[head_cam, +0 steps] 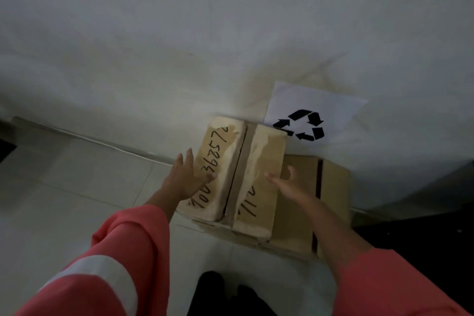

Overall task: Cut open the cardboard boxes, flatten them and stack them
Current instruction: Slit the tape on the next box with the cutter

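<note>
Dimly, left hand (pixel 188 178) hides writing (pixel 218 151) on the box (pixel 265 154); right hand (pixel 288 185) blurred.

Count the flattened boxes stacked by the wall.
2: the handwritten box on top; the plain box beneath it, jutting out to the right. Others may be hidden underneath.

A flattened brown cardboard box with handwritten numbers (pixel 266 151) lies on a stack of flat brown cardboard sheets (pixel 333 187) (which juts out rightward), on the pale tiled floor (pixel 77 174) against the white wall (pixel 179 33). Behind it, to the right, a white paper sheet with a recycling symbol (pixel 315 102) is on the wall. The left hand (pixel 184 177) is at the box's left side, the right hand (pixel 287 185) at its right.
</note>
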